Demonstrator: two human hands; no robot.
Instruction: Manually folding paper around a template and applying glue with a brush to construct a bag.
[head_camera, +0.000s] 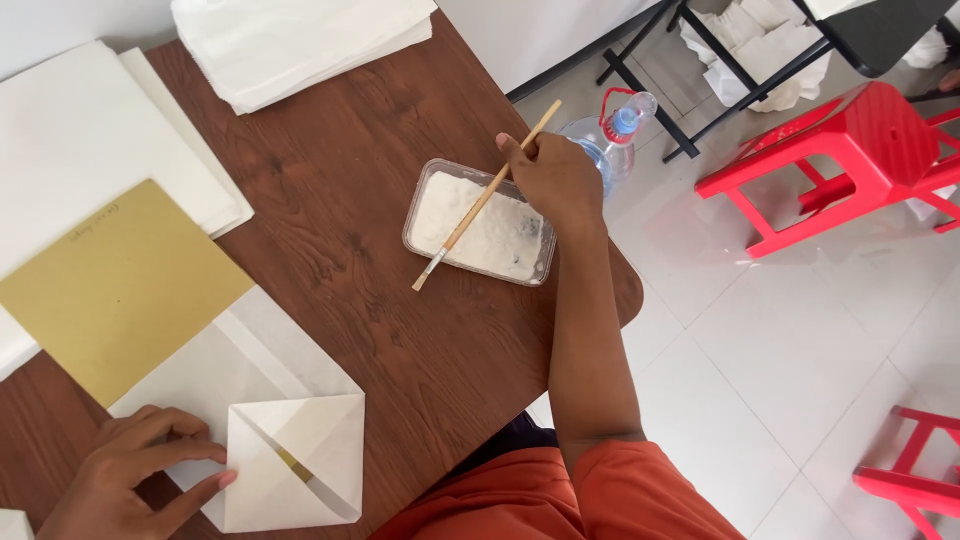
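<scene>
Where grip (553, 178) closes — brush (483, 203) upper shaft

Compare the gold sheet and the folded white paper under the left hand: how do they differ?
Colour: the gold sheet is mustard gold; the folded white paper is white.
Pose: the gold sheet lies flat and unfolded; the white paper is folded, its flaps meeting along a diagonal slit.
Contact: the left hand presses the white paper's edge; nothing touches the gold sheet.
Both rest on the brown wooden table.
</scene>
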